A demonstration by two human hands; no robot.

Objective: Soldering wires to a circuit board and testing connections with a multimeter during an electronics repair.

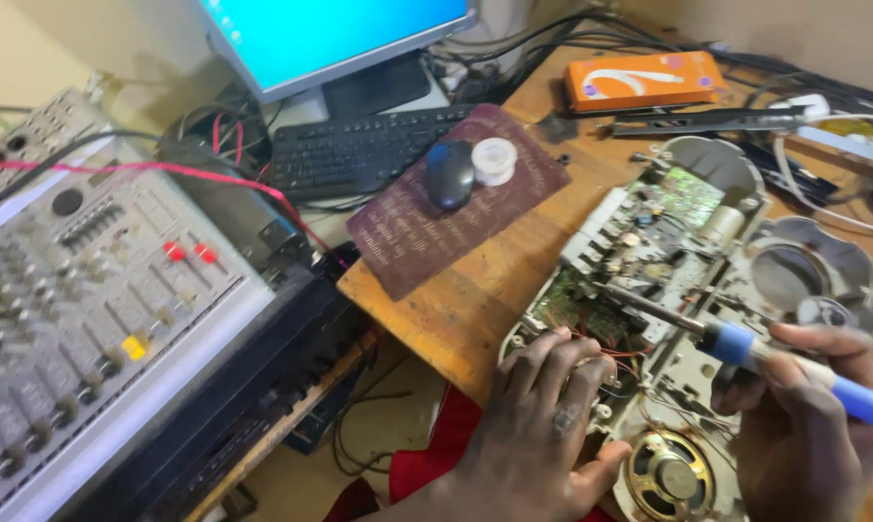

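Blue-handled soldering iron (794, 362), green circuit board (639, 251), orange box (644, 79)

An opened grey device (678, 290) lies flat at the right, circuit board (639, 242) exposed; a blue-handled soldering iron (745, 346) slants onto the board.

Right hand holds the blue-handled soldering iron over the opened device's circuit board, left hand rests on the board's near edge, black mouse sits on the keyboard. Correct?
Not quite. In the head view the black computer mouse sits on the dark maroon mat, not the black keyboard. The rest holds: right hand holds the blue-handled soldering iron over the green circuit board; left hand rests at its near edge.
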